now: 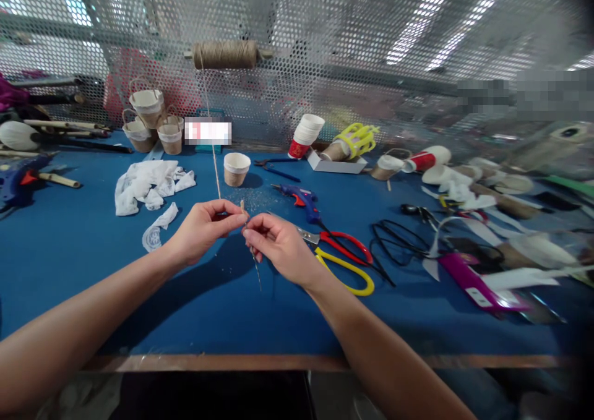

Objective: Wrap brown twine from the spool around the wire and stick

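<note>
Jute twine (215, 167) runs down from a spool (225, 55) into my left hand (204, 229), whose thumb and forefinger pinch it. Close beside it, my right hand (278, 244) is closed in a pinch on the lower part of the strand. A short tip of the strand pokes up between the fingers, and a thin, darker end hangs below my right hand; whether this end is twine or wire I cannot tell. Both hands are above the blue table. Just beyond them stands a small cup (236, 169), wrapped in twine with a white rim.
Red-and-yellow-handled scissors (346, 273) and a blue glue gun (301, 198) lie right of my hands. White lace (143, 185) lies left. Behind are pliers (281, 169), finished handled cups (147, 107) and stacked paper cups (306, 134). Cables (399, 240) and scraps crowd the right.
</note>
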### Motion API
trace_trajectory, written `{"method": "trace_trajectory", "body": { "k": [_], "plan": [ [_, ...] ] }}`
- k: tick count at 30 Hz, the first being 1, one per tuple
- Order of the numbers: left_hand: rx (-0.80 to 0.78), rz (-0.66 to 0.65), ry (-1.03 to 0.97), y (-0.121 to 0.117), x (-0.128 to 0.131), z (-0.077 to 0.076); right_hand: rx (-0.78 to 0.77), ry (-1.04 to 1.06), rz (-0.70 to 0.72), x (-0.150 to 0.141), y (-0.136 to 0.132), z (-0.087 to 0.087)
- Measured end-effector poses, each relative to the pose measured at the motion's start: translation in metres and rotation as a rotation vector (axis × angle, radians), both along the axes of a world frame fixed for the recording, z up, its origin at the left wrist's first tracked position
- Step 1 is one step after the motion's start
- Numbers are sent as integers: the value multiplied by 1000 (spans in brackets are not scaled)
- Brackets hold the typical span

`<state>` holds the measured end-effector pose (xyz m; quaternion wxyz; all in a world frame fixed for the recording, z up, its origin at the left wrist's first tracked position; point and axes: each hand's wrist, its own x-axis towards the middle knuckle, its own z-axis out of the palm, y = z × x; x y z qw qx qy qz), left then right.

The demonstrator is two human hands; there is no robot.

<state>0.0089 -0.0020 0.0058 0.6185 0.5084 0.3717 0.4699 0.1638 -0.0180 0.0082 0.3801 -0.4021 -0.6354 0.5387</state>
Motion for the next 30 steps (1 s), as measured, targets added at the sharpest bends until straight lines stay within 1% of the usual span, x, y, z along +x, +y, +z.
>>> {"method": "trace_trajectory", "body": {
  "k": [3,9,11,15,17,19,22,25,28,30],
  "plan": [
    [1,9,-7,-1,1,0,76,-61,-55,-2,-1,-1],
    [-7,37,14,-1,2,2,163,-123,-111,-2,-2,-5],
    [5,4,-9,-2,1,3,115,-76,-72,-1,-3,-4],
    [-15,-158,-124,-3,-1,5,-107,141,135,2,-2,-1],
    [-31,-197,-137,-2,-2,5,-173,197,183,2,-1,-1],
    [-20,-168,-103,-2,-2,4,-164,186,152,1,0,-2],
    [20,-69,-21,0,-2,3,-56,69,46,0,-1,-2],
    [40,-11,50,0,-1,1,40,-28,-34,-1,-1,-1],
    [61,-11,87,0,-2,1,52,-42,-38,0,-1,0],
    [65,-81,45,0,-3,1,2,-11,22,1,-1,-1]
  ]
}}
